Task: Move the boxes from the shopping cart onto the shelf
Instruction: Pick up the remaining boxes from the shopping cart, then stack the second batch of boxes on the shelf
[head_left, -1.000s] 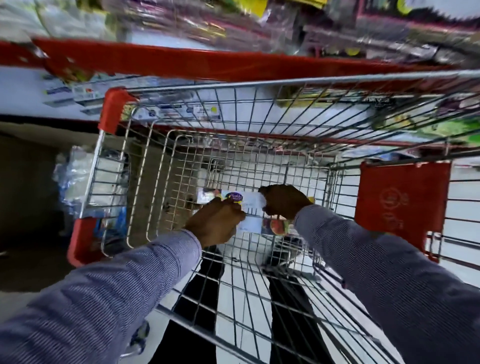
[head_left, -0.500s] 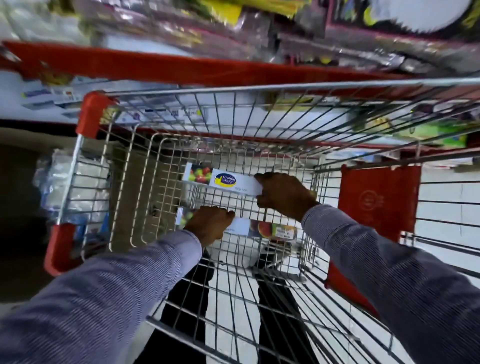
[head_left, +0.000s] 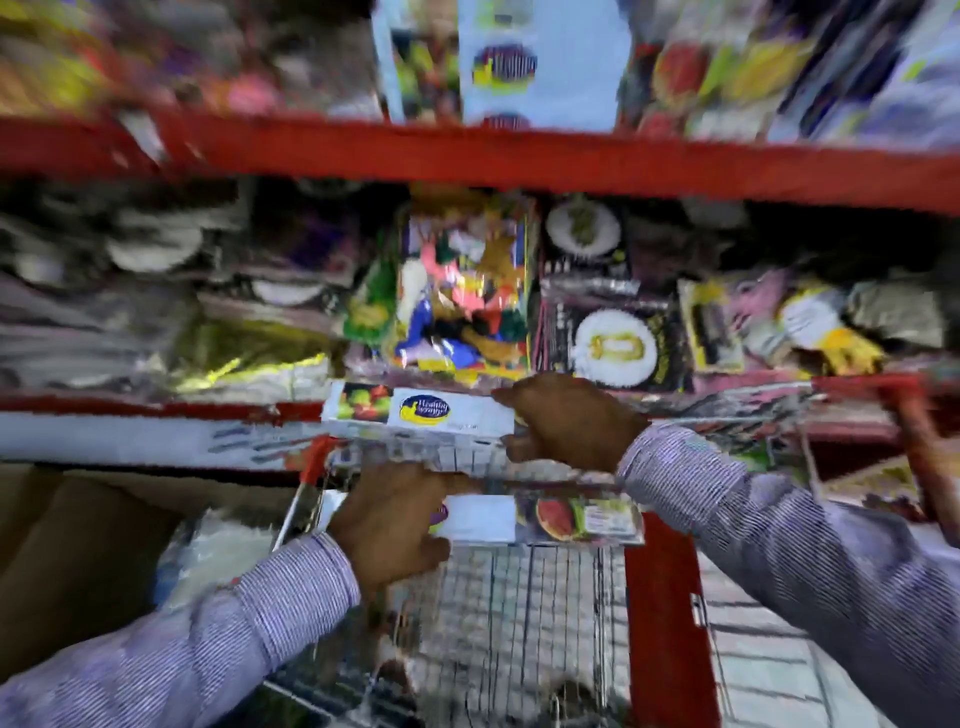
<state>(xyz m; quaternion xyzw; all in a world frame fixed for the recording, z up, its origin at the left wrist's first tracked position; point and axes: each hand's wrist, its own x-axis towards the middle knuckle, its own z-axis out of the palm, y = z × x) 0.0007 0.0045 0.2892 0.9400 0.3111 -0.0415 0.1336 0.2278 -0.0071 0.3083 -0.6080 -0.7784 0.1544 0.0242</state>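
I hold two long white boxes with fruit pictures above the wire shopping cart (head_left: 519, 613). My right hand (head_left: 566, 421) grips the right end of the upper box (head_left: 415, 413), which sits at the height of the red shelf edge. My left hand (head_left: 395, 519) grips the left end of the lower box (head_left: 561, 519), just over the cart's front rim. Similar white boxes (head_left: 519, 62) stand on the upper shelf (head_left: 519, 156). The picture is blurred.
Red shelving (head_left: 130, 408) fills the view ahead, packed with bagged party goods (head_left: 462, 301) and plates. A brown carton (head_left: 62, 561) stands low at the left. The cart's red panel (head_left: 665, 623) is to the right, and a tiled floor lies beyond it.
Both hands have lifted the two boxes up out of the cart basket toward the shelves. My view has tilted up from the cart to the shelving.
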